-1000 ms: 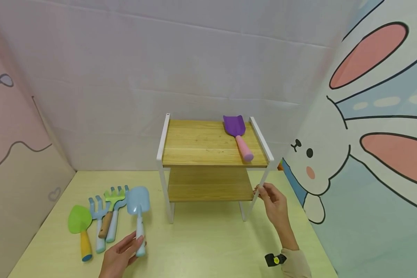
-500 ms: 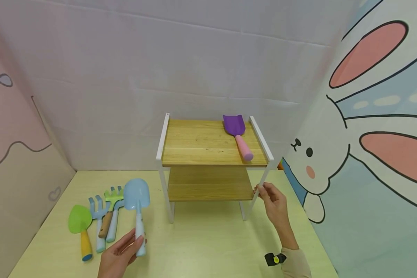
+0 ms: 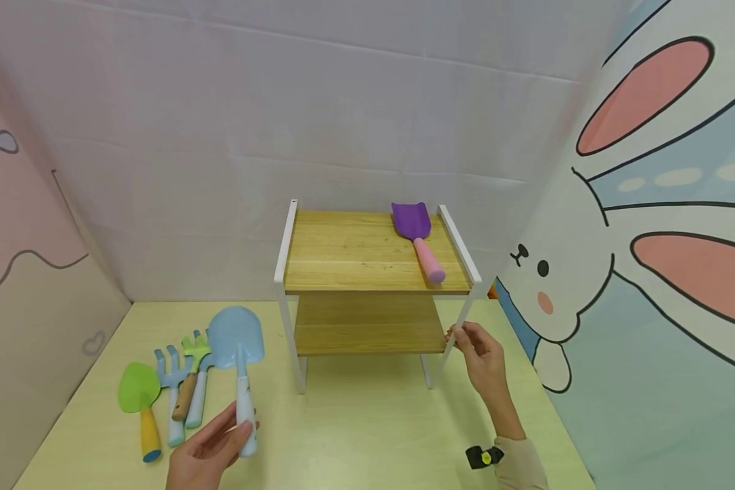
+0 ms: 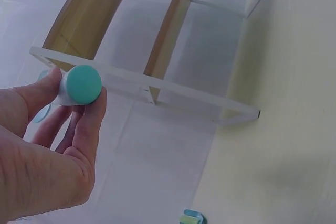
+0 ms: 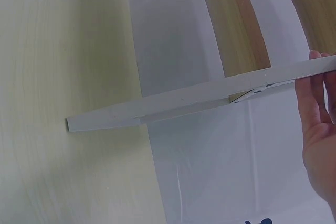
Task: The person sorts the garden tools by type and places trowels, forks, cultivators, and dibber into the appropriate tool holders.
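Since half a second ago, the blade of the blue shovel (image 3: 235, 337) has swung a little up and to the left, and it now hides more of the blue-handled tool (image 3: 197, 401) behind it; the right hand (image 3: 484, 361) has stayed where it was.

The shovel is at the lower left of the head view, held by the left hand (image 3: 205, 449), which grips it low on the pale handle between thumb and fingers. From the left wrist I see the handle's teal end cap (image 4: 84, 84) facing back at me. Held so far down, the shovel leaves its whole blade free, though I'd judge it a bit top-heavy that way.

Over at the right of the frame, the right hand pinches a front post (image 3: 467, 307) of the white-framed rack (image 3: 343, 252), thumb on one side and fingers behind; I take that as steadying a light stand.

On the rack's top board, toward its right end, lies a purple scoop (image 3: 419, 243), its pink handle pointing to the front, likely so it is easy to pick up. At the lower left, a green shovel (image 3: 141, 395), a blue fork (image 3: 173, 381) and a green rake (image 3: 188, 391) lie on the table (image 3: 355, 435), handles toward the person, within easy reach of the left hand.
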`<state>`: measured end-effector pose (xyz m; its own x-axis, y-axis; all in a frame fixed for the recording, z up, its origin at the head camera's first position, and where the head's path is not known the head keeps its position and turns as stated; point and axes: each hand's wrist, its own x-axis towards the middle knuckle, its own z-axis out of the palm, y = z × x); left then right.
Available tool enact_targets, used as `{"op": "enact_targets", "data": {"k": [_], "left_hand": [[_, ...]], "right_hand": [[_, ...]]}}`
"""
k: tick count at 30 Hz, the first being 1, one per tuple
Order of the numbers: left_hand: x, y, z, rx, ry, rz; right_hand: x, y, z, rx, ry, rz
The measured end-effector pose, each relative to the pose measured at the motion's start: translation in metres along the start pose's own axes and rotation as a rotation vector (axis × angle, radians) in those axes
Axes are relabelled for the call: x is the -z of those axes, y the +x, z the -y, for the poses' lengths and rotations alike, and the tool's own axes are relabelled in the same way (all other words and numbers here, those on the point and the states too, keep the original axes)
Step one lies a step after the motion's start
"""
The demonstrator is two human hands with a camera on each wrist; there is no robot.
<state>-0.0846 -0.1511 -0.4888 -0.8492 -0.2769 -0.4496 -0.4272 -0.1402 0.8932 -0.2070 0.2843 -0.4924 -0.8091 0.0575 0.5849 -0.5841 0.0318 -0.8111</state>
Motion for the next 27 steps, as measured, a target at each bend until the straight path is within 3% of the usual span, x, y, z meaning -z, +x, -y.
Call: {"op": "enact_targets", "data": {"k": [12,22,27], "left_hand": [[-0.009,-0.025,-0.018,-0.089,-0.030,0.038],[-0.028,-0.036,-0.029,-0.265,-0.033,0.101],[-0.034,-0.036,-0.034,-0.269,-0.024,0.134]], "right_hand": [[-0.001,0.000,-0.001,-0.001,0.000,0.000],[0.000,0.000,-0.002,-0.004,0.005,0.005],[0.001,-0.001,-0.003,-0.003,0.005,0.009]]}}
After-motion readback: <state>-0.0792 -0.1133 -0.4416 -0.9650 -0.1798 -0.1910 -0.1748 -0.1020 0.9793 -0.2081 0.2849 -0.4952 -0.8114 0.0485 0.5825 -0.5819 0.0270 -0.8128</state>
